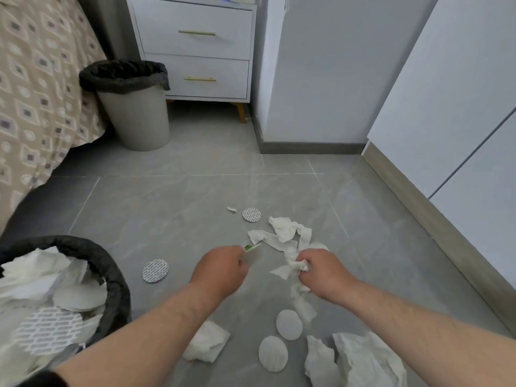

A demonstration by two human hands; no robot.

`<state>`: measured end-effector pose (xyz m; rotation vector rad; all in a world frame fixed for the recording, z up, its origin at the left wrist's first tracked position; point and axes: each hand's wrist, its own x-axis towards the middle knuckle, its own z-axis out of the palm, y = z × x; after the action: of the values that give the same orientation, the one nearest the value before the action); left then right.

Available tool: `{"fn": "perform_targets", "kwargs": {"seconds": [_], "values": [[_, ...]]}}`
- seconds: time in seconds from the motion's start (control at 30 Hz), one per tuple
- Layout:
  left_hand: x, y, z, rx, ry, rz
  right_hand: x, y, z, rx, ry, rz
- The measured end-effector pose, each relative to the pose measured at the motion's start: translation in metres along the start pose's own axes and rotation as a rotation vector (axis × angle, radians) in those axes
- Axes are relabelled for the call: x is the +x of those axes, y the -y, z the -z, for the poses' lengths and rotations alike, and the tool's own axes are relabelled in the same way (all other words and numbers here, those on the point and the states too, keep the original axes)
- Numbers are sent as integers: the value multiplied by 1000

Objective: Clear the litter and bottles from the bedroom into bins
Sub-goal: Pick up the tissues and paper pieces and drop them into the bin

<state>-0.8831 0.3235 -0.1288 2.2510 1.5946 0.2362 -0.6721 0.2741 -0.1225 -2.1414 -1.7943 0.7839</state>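
Litter gathering off the floor [167, 205] is the step you are on. Your left hand [220, 270] has its fingers curled round a small green-and-white scrap [252, 247], which pokes out past the knuckles. Your right hand [321, 272] is clenched on a bunch of the long tissue strip [287, 241]; the rest of the strip lies loose on the tiles around that hand. Both hands are low over the floor, near each other but apart.

The near bin [117, 277], black-lined and already holding tissue and round pads, sits at your lower left. A second bin [134, 118] stands well off beside the bed [42, 93]. No bottles show.

Next, by my reading, lift both loads and swing them left over the near bin's rim before letting go. The strip is long and limp, so bunch it up or its tail may drag and snag.

Patterned discs [155, 270], plain pads [289, 324] and crumpled tissues [206, 344] lie on the floor around your forearms.
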Motion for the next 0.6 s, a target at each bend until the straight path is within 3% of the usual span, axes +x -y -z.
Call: {"fn": "perform_targets", "kwargs": {"seconds": [0.2, 0.3, 0.47, 0.6], "values": [[6, 8, 111, -206, -226, 87, 10, 84, 46, 227, -170, 74], [-16, 27, 175, -174, -230, 81, 3, 130, 59, 303, -169, 144], [-78, 92, 247, -150, -14, 149, -11, 196, 53, 433, -108, 245], [-113, 148, 254, -144, 284, 305, -25, 224, 33, 448, -51, 288]]}}
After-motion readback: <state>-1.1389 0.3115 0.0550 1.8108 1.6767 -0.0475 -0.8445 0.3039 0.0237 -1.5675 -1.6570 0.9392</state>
